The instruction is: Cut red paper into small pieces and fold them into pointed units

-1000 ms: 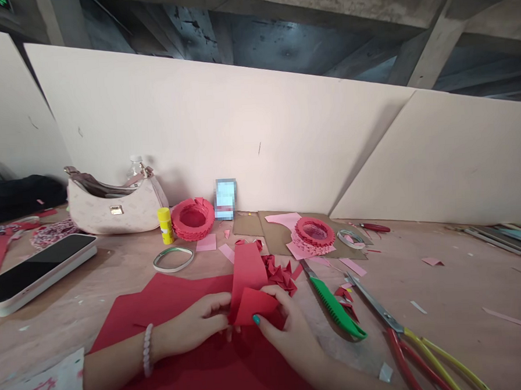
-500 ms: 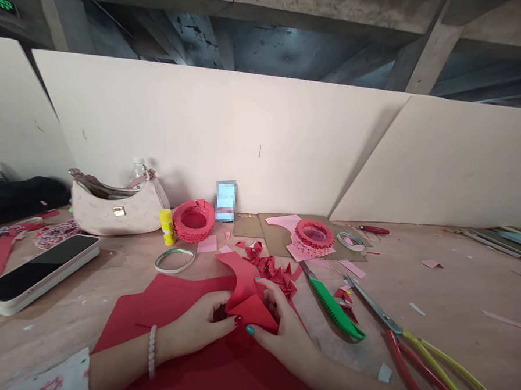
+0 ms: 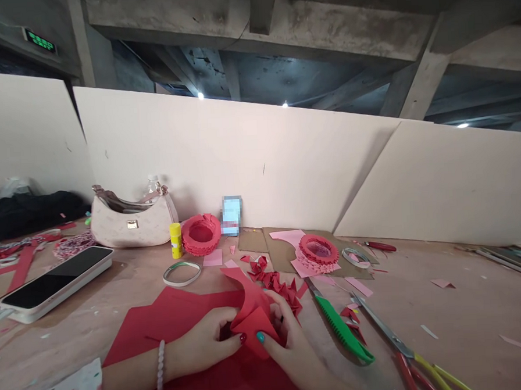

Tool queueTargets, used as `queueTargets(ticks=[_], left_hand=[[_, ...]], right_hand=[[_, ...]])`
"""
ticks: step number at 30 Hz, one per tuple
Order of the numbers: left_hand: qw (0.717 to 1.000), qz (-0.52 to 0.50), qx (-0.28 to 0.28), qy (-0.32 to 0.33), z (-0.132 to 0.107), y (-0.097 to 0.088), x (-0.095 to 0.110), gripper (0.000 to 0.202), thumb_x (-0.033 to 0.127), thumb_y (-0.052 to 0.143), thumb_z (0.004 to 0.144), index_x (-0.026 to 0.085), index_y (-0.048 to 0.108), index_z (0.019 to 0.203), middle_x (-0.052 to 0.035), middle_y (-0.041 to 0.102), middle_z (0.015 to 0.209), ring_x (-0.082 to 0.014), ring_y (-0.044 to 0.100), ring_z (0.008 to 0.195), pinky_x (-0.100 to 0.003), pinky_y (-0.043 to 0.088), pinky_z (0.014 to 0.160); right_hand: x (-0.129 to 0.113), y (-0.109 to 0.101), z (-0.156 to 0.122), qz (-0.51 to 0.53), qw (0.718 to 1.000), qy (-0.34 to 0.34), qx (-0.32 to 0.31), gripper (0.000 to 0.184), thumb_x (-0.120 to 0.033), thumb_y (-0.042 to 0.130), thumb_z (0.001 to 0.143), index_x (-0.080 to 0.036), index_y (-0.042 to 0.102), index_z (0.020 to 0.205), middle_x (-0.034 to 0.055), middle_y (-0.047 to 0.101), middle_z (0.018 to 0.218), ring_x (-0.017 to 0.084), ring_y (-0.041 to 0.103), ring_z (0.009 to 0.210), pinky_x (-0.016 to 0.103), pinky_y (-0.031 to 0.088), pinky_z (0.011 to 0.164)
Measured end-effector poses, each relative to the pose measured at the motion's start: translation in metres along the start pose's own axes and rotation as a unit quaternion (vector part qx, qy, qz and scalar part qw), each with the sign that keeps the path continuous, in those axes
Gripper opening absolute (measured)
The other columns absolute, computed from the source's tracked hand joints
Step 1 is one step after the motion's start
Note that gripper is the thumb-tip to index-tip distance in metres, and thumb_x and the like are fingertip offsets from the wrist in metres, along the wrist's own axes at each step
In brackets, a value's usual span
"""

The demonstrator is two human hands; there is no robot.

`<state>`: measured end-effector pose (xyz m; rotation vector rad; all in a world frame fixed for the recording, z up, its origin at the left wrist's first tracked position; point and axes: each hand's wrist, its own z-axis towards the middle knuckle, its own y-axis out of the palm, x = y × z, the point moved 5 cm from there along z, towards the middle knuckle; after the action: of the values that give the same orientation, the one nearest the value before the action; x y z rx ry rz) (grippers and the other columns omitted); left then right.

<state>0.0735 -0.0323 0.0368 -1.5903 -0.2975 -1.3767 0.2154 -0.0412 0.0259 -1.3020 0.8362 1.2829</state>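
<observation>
A small red paper piece is pinched between both hands just above the large red paper sheet on the table. My left hand, with a bead bracelet at the wrist, grips its left edge, thumb on the fold. My right hand holds the right side, thumb pressing the lower flap. A heap of folded red paper triangles lies just beyond my fingers.
A green-handled cutter and yellow-and-red scissors lie to the right. Behind are a tape ring, yellow glue stick, two red paper rings, a handbag and a phone at left.
The raised flap of the red piece has been folded down between my hands. The camera has tilted up, so everything sits lower in the picture.
</observation>
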Motion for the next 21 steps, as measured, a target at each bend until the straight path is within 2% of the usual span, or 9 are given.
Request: queueTargets(ticks=[5,13,21], left_hand=[[1.0,0.005,0.005,0.004,-0.0003,-0.0011,-0.0007,0.02,0.032,0.043,0.077,0.013,0.045,0.071,0.0014,0.043,0.069,-0.0085,0.034,0.061,-0.018,0.031,0.054],[1.0,0.007,0.017,0.007,-0.0008,-0.0018,-0.0036,0.016,0.023,0.043,0.076,0.014,0.04,0.064,0.0032,0.037,0.063,-0.0074,0.03,0.058,-0.017,0.027,0.05],[0.999,0.014,0.009,0.032,-0.0021,0.0002,0.005,0.011,0.019,0.042,0.076,0.013,0.051,0.077,0.0002,0.051,0.075,-0.0097,0.041,0.066,-0.018,0.034,0.059]], right_hand=[[-0.0008,0.0,0.0001,0.024,1.0,0.006,-0.013,0.055,-0.024,0.051,0.071,-0.025,0.031,0.122,0.0018,0.05,0.09,0.014,0.049,0.081,0.025,0.042,0.073],[0.0003,-0.0012,-0.0006,-0.002,1.0,0.019,-0.006,0.05,-0.025,0.048,0.073,-0.026,0.032,0.12,0.0004,0.046,0.085,0.013,0.047,0.079,0.024,0.04,0.074],[0.0039,0.0023,-0.0007,0.013,1.0,0.008,-0.014,0.053,-0.02,0.047,0.071,-0.025,0.031,0.122,0.0006,0.045,0.085,0.013,0.046,0.076,0.024,0.041,0.07]])
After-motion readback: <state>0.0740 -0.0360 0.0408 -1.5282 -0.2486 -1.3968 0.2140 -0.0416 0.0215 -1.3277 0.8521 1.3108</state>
